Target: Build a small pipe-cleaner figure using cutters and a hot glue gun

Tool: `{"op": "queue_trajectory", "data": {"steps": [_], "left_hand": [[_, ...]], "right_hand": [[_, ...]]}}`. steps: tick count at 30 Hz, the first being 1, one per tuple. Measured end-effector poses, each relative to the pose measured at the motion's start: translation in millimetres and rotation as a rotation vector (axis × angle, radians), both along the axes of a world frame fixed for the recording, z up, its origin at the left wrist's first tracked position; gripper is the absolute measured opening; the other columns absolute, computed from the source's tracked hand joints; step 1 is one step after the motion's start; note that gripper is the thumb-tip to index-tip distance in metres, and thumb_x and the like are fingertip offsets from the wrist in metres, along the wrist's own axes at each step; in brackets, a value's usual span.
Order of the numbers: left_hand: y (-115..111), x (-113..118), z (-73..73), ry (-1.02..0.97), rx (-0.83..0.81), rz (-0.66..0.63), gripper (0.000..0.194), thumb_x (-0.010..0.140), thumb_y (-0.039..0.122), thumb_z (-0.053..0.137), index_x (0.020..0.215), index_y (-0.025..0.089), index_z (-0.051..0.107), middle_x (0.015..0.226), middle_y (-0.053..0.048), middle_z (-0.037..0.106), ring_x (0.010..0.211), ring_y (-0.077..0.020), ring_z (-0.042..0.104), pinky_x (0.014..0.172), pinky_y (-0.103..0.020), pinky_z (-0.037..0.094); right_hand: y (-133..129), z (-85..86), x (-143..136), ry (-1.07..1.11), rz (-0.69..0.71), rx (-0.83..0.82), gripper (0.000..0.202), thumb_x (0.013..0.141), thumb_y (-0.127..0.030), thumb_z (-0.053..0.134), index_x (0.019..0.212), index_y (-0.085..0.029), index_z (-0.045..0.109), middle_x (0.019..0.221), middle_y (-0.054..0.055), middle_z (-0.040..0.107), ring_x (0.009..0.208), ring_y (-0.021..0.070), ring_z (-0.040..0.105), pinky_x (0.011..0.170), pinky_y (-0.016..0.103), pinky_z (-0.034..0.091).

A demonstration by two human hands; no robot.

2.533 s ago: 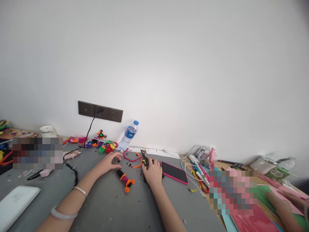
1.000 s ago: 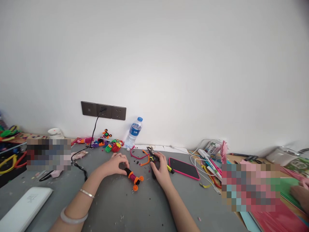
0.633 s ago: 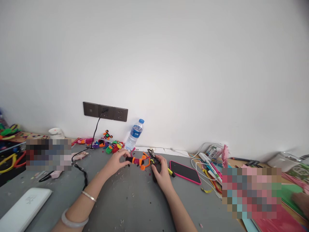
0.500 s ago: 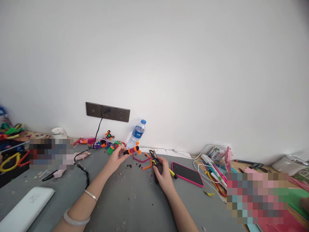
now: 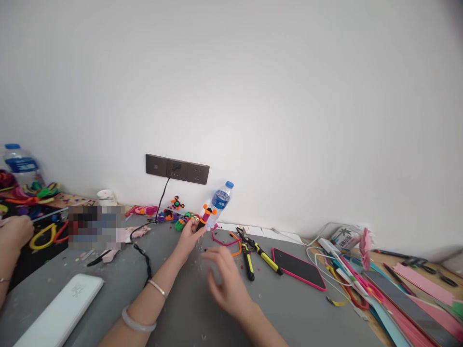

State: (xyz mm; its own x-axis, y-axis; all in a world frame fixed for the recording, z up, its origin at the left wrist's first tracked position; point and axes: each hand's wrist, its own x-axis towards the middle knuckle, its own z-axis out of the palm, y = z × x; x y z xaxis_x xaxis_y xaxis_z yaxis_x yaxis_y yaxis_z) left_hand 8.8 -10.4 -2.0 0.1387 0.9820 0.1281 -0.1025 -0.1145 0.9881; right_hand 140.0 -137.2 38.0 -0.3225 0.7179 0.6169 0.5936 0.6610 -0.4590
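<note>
My left hand [image 5: 188, 239] pinches a small figure [image 5: 206, 216] of black, orange and magenta fuzzy stems, held upright before the water bottle [image 5: 221, 200]. My right hand [image 5: 224, 282] hovers over the grey table, blurred, its fingers spread with nothing between them. Beyond it, pliers with black and yellow handles [image 5: 265, 258] lie with their handles apart. A magenta stem [image 5: 222, 241] and an orange stem [image 5: 237, 249] rest between the figure and the pliers.
A pink-edged phone [image 5: 300, 270] lies right of the pliers, near white cables and coloured papers. A white power bank [image 5: 61, 311] and black cord [image 5: 148, 262] are at left. Another person's hand [image 5: 16, 233] shows at the far left. Colourful stem bundles [image 5: 184, 220] lie by the wall.
My right hand has let go of the pliers and moved left and nearer to me. The figure in my left hand has turned more upright. The view has shifted left.
</note>
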Motion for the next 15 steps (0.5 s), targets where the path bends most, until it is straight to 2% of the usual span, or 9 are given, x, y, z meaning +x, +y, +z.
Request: {"op": "queue_trajectory", "data": {"steps": [2, 4, 7, 10, 11, 13, 15], "left_hand": [[2, 0, -0.7, -0.012, 0.022, 0.028, 0.038, 0.067, 0.045, 0.070, 0.076, 0.024, 0.039, 0.064, 0.006, 0.047, 0.061, -0.0127, 0.052, 0.054, -0.024, 0.039], [2, -2, 0.1, -0.020, 0.044, 0.056, 0.036, 0.069, 0.043, 0.069, 0.075, 0.024, 0.038, 0.068, 0.004, 0.048, 0.067, -0.0147, 0.053, 0.056, -0.025, 0.040], [0, -7, 2.1, -0.015, 0.067, 0.077, 0.035, 0.072, 0.042, 0.067, 0.073, 0.024, 0.037, 0.071, 0.003, 0.047, 0.071, -0.0170, 0.054, 0.056, -0.025, 0.040], [0, -8, 1.4, 0.002, 0.085, 0.083, 0.039, 0.071, 0.043, 0.067, 0.071, 0.024, 0.033, 0.069, 0.004, 0.045, 0.069, -0.0156, 0.053, 0.060, -0.025, 0.041], [1, -7, 0.5, 0.014, 0.089, 0.084, 0.040, 0.070, 0.044, 0.067, 0.071, 0.024, 0.032, 0.068, 0.004, 0.044, 0.068, -0.0153, 0.053, 0.061, -0.026, 0.042], [3, -6, -1.7, 0.047, 0.095, 0.083, 0.040, 0.068, 0.044, 0.069, 0.070, 0.024, 0.034, 0.068, 0.004, 0.046, 0.069, -0.0158, 0.054, 0.062, -0.027, 0.043], [4, -4, -3.7, 0.089, 0.094, 0.093, 0.037, 0.067, 0.044, 0.071, 0.071, 0.024, 0.040, 0.069, 0.002, 0.051, 0.069, -0.0179, 0.056, 0.061, -0.028, 0.044]], "right_hand": [[0, 20.7, -37, -0.043, 0.174, -0.001, 0.040, 0.081, -0.006, 0.044, 0.117, -0.021, 0.050, 0.112, 0.009, 0.058, 0.107, 0.0203, 0.053, 0.094, 0.035, 0.045], [7, 40.6, -75, -0.051, 0.286, 0.026, 0.040, 0.079, -0.007, 0.046, 0.118, -0.018, 0.050, 0.117, 0.010, 0.056, 0.111, 0.0198, 0.052, 0.098, 0.034, 0.043], [25, 59.9, -135, -0.199, 0.351, -0.016, 0.035, 0.083, -0.010, 0.047, 0.116, -0.017, 0.054, 0.110, 0.008, 0.061, 0.107, 0.0195, 0.055, 0.095, 0.031, 0.046], [46, 63.4, -189, -0.465, 0.357, -0.149, 0.031, 0.086, -0.019, 0.051, 0.114, -0.010, 0.059, 0.106, 0.015, 0.064, 0.095, 0.0260, 0.062, 0.081, 0.036, 0.053], [53, 62.2, -203, -0.545, 0.365, -0.182, 0.031, 0.086, -0.019, 0.051, 0.112, -0.006, 0.060, 0.106, 0.018, 0.065, 0.094, 0.0278, 0.063, 0.080, 0.037, 0.054], [67, 58.0, -225, -0.624, 0.294, -0.254, 0.031, 0.085, -0.018, 0.053, 0.109, -0.002, 0.063, 0.110, 0.023, 0.064, 0.102, 0.0308, 0.062, 0.084, 0.041, 0.052], [80, 52.5, -238, -0.683, 0.218, -0.411, 0.028, 0.083, -0.014, 0.055, 0.108, -0.004, 0.065, 0.110, 0.022, 0.066, 0.105, 0.0312, 0.063, 0.084, 0.042, 0.052]]}}
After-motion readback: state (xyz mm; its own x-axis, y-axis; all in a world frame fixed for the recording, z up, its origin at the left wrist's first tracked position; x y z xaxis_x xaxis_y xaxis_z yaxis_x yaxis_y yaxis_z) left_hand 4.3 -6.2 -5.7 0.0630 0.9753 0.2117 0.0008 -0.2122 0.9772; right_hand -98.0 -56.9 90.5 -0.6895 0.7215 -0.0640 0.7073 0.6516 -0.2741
